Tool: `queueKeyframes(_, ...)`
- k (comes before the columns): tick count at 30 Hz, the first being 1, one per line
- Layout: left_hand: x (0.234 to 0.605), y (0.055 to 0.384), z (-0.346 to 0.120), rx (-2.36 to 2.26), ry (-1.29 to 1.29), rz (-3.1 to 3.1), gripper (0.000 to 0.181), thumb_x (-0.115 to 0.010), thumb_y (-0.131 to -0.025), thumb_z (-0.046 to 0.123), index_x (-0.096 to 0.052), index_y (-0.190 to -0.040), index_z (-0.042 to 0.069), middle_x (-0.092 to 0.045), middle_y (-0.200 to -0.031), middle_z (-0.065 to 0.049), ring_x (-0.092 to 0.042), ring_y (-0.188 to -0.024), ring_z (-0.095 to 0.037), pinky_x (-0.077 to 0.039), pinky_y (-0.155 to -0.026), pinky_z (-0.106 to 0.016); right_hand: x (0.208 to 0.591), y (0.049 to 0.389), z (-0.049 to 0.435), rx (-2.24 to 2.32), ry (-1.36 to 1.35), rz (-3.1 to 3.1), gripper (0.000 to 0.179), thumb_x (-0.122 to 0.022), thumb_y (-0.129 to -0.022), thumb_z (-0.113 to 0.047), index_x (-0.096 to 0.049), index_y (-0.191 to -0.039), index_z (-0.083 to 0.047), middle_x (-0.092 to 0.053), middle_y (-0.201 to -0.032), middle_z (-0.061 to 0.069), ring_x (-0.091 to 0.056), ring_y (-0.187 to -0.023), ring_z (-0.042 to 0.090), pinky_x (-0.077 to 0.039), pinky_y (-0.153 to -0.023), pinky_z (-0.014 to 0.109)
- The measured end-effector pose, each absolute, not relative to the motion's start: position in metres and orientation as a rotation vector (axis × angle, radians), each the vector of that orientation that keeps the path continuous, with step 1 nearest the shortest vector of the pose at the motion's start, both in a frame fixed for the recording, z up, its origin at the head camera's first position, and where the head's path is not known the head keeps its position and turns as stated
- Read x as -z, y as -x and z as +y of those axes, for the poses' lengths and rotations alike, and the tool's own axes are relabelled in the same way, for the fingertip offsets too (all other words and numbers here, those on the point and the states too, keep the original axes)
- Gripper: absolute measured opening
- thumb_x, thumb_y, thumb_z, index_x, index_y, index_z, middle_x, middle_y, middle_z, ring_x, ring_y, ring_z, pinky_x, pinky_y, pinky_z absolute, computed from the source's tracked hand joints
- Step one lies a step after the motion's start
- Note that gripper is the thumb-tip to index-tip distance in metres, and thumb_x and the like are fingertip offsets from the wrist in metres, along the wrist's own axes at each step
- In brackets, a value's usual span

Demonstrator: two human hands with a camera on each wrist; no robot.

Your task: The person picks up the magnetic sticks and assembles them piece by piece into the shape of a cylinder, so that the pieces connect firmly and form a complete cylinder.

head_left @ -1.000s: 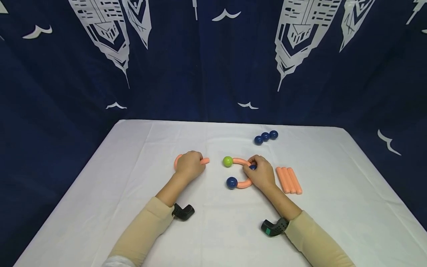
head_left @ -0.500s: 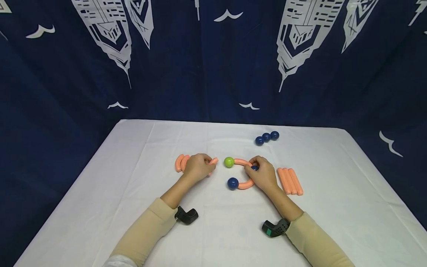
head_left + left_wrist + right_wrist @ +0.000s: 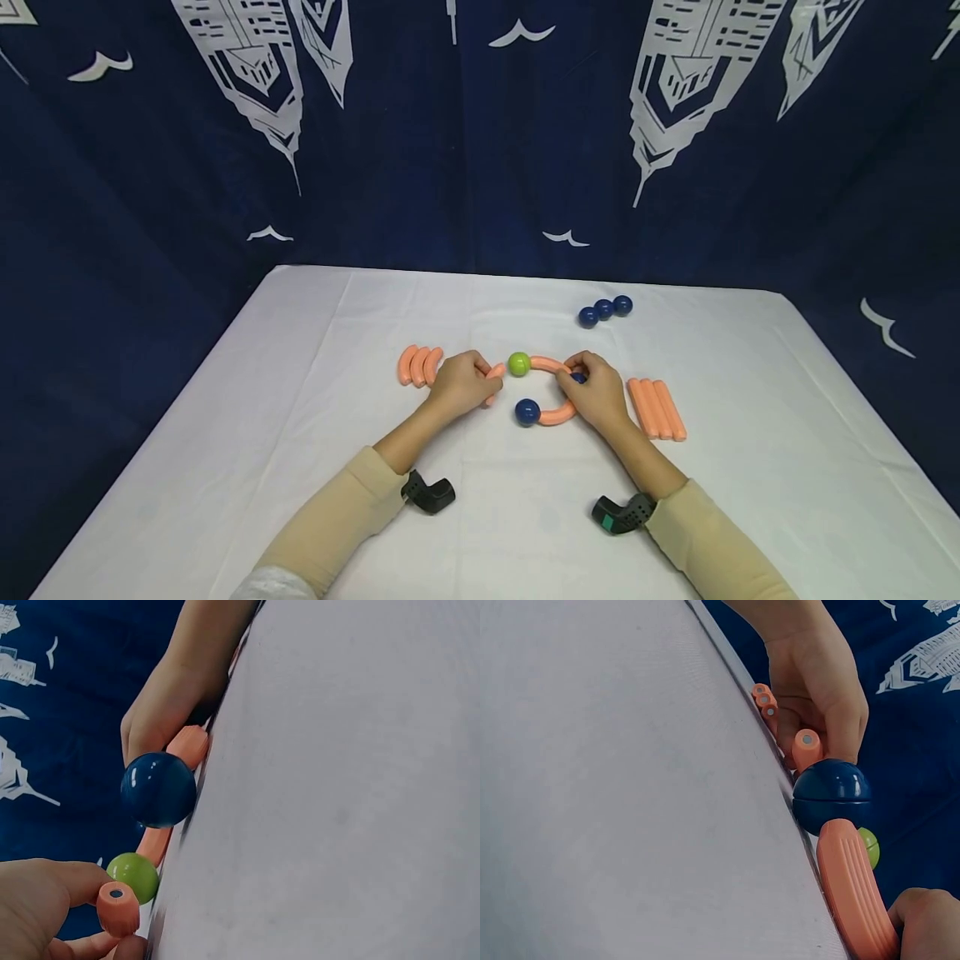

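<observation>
My left hand (image 3: 459,385) pinches a curved orange magnetic rod (image 3: 495,372) between thumb and fingers, just left of a green ball (image 3: 519,364). In the left wrist view, the held rod's end (image 3: 118,909) overlaps that ball. The green ball joins an upper curved rod (image 3: 547,364) leading to a blue ball (image 3: 578,377) that my right hand (image 3: 597,392) grips, its fingers partly covering it. From there a lower curved rod (image 3: 557,415) runs to a larger-looking blue ball (image 3: 527,412), forming an arc that opens toward the left hand.
Several curved orange rods (image 3: 419,366) lie side by side left of the left hand. Three straight orange rods (image 3: 657,409) rest right of the right hand. Three blue balls (image 3: 604,309) sit in a row farther back on the white table (image 3: 337,333).
My left hand has picked a curved rod from the group at left and carried it right, up to the green ball. My right hand stays on the blue ball.
</observation>
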State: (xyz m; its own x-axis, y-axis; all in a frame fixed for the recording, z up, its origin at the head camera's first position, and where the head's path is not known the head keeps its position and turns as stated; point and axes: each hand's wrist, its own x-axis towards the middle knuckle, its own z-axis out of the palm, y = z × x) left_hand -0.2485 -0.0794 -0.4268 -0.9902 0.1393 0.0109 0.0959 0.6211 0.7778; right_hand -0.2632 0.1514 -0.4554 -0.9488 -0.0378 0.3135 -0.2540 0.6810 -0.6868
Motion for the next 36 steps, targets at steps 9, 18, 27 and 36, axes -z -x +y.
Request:
queueKeyframes(9,0.43,0.246,-0.073,-1.338,-0.211,2.819,0.017,-0.07,-0.085,0.019,-0.063,-0.09,0.006,-0.061,-0.058,0.003,-0.058,-0.052,-0.011,-0.043,-0.05,-0.025,0.456,0.263,0.151,-1.132,-0.238,-2.631,0.02,-0.067,-0.084,-0.019,-0.066,-0.094,-0.002,-0.06,-0.086,0.01,-0.053,-0.077,0.024,-0.041,-0.07,0.034)
queueKeyframes(18,0.434,0.246,-0.069,-1.396,-0.226,2.851,0.019,-0.07,-0.083,0.018,-0.064,-0.094,0.004,-0.06,-0.065,0.002,-0.06,-0.052,-0.007,-0.045,-0.05,-0.025,0.454,0.263,0.151,-1.117,-0.235,-2.632,0.019,-0.066,-0.084,-0.019,-0.066,-0.094,-0.002,-0.06,-0.087,0.01,-0.053,-0.077,0.024,-0.041,-0.07,0.034)
queueKeyframes(27,0.435,0.245,-0.068,-1.34,-0.28,2.896,0.023,-0.063,-0.092,0.026,-0.067,-0.098,0.004,-0.058,-0.069,0.003,-0.052,-0.057,-0.01,-0.042,-0.054,-0.026,0.455,0.263,0.152,-1.132,-0.235,-2.65,0.021,-0.067,-0.084,-0.018,-0.066,-0.096,-0.001,-0.061,-0.089,0.012,-0.054,-0.079,0.026,-0.041,-0.071,0.035)
queueKeyframes(36,0.438,0.247,-0.069,-1.347,-0.282,2.84,0.025,-0.066,-0.091,0.03,-0.068,-0.099,0.006,-0.056,-0.067,0.002,-0.047,-0.055,-0.01,-0.038,-0.051,-0.025,0.455,0.263,0.151,-1.131,-0.23,-2.652,0.019,-0.066,-0.084,-0.018,-0.066,-0.095,-0.002,-0.06,-0.088,0.011,-0.053,-0.078,0.025,-0.04,-0.07,0.035)
